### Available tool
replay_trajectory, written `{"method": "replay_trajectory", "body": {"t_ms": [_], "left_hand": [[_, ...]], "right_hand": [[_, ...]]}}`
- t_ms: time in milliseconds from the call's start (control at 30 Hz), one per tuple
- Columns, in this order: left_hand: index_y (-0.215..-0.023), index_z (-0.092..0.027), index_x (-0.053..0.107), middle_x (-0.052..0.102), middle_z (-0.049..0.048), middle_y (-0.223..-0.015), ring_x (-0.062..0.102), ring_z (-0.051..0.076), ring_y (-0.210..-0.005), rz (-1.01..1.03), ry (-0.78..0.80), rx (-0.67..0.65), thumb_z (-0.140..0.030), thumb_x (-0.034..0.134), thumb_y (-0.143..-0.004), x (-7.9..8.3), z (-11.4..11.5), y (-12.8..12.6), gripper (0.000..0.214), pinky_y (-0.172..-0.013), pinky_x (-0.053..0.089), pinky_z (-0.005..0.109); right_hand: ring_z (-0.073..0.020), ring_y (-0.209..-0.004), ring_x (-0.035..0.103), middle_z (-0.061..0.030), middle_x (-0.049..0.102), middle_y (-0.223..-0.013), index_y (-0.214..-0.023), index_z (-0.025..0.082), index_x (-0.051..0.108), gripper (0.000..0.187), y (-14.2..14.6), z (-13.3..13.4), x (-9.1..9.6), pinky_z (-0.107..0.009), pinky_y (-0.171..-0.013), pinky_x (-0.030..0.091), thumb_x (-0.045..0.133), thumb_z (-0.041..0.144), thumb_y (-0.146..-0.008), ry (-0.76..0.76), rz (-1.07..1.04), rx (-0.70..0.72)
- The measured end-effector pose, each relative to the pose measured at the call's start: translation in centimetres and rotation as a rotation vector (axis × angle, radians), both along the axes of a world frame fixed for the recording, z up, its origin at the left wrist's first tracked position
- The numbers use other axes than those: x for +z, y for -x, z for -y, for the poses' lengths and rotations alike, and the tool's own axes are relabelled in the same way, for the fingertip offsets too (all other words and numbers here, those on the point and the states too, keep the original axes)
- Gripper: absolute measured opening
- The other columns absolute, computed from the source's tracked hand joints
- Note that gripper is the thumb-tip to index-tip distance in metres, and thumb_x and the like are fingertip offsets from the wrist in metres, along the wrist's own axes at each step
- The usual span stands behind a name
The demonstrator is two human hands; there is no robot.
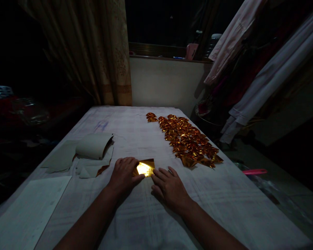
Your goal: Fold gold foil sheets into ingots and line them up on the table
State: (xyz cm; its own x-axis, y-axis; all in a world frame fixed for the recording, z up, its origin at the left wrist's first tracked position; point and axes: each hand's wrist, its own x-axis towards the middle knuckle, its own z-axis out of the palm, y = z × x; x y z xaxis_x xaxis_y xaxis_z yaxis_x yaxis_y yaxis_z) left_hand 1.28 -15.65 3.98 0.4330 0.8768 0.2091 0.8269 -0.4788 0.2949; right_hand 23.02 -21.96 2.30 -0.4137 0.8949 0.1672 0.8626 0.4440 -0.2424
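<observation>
A small shiny gold foil sheet lies flat on the cloth-covered table in front of me. My left hand grips its left side, thumb along the near edge and fingers curled over the far left corner. At the sheet's right edge, my right hand rests with fingers stretched and slightly apart, the fingertips at the near right corner. Farther right is a pile of folded gold foil pieces, spread in rows toward the table's far side.
Left of my hands lie curled pale paper sheets with gold undersides and a flat white sheet. A curtain hangs behind the table. Clothes hang at the right, above a pink handle beside the table.
</observation>
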Motion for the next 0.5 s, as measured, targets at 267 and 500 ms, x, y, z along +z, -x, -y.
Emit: {"method": "replay_trajectory", "body": {"t_ms": [267, 500], "left_hand": [[-0.117, -0.025, 0.063, 0.065, 0.0068, -0.129, 0.055, 0.028, -0.124, 0.057, 0.099, -0.045, -0.035, 0.066, -0.084, -1.1, -0.6, 1.5, 0.035, -0.108, 0.033, 0.047], [-0.13, -0.027, 0.063, 0.061, 0.0068, -0.141, 0.051, 0.029, -0.132, -0.002, 0.212, -0.187, -0.03, 0.06, -0.084, -1.2, -2.3, 3.7, 0.047, -0.113, 0.033, 0.047]], "right_hand": [[-0.0267, -0.132, 0.052, -0.0048, 0.063, -0.14, -0.13, 0.026, 0.063, 0.032, -0.3, 0.2, -0.1, -0.05, -0.115, 0.026, 0.054, 0.035, -0.101, 0.012, 0.004, -0.029], [-0.0267, -0.127, 0.054, -0.0053, 0.065, -0.138, -0.124, 0.026, 0.066, 0.027, -0.3, 0.0, -0.2, -0.051, -0.113, 0.027, 0.055, 0.034, -0.101, -0.009, -0.021, -0.018]]}}
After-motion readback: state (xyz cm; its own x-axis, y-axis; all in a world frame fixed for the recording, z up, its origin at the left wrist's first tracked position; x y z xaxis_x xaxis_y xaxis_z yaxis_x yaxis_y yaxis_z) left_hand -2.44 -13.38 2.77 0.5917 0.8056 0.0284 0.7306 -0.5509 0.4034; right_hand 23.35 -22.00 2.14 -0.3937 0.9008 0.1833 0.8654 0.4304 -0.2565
